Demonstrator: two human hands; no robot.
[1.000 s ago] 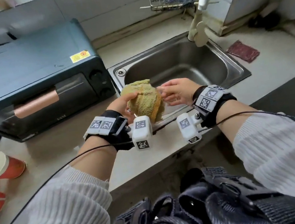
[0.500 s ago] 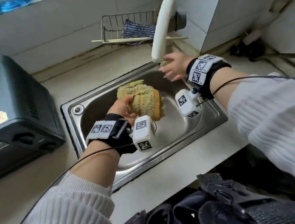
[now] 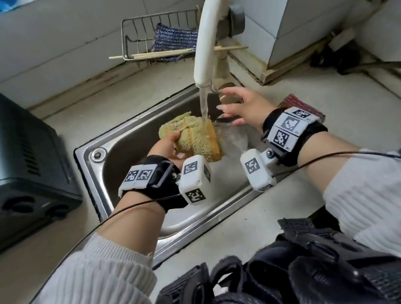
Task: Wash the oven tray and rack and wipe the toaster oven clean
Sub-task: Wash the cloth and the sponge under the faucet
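Gripping the folded yellow-green cloth [image 3: 193,139] over the sink [image 3: 87,155], the left hand [image 3: 166,148] holds it under the faucet [image 3: 208,35] stream. Just beyond, the right hand [image 3: 242,107] hovers with fingers spread, holding nothing. Soaking evenly probably means turning and squeezing the cloth. Left of the sink sits the toaster oven [image 3: 6,164].

Tap [image 3: 206,41] running now, water hitting the cloth [image 3: 195,138] mid-frame; right hand [image 3: 245,106] dropped back from the tap base, fingers spread beside the stream.
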